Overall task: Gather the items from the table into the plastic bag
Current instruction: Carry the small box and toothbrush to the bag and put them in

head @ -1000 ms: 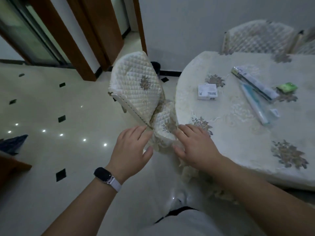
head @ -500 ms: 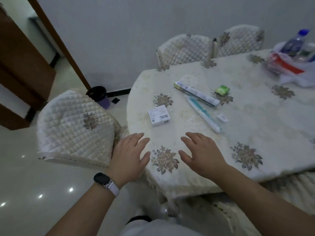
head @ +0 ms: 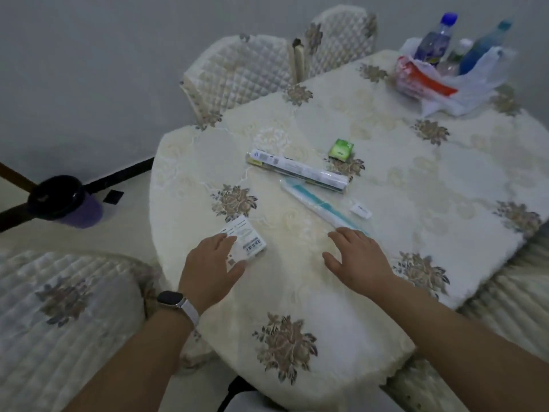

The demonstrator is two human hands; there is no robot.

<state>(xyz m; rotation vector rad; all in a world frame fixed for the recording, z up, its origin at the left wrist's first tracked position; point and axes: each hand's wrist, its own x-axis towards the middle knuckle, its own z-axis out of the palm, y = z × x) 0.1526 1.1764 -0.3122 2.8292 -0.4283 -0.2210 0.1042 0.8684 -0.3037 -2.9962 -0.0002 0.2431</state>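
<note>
From the head view, our left hand (head: 212, 269) lies spread over the near-left corner of the white box (head: 245, 240), with the thumb at its near edge. It may be touching the box, but blur hides any contact. Our right hand (head: 356, 257) is also spread and holds nothing. Its fingertips are at the near end of the toothbrush (head: 322, 208), whose long axis runs away from us and to the left. The plastic bag (head: 463, 84) sits well apart at the table's (head: 297, 295) far right, nearer our right hand.
</note>
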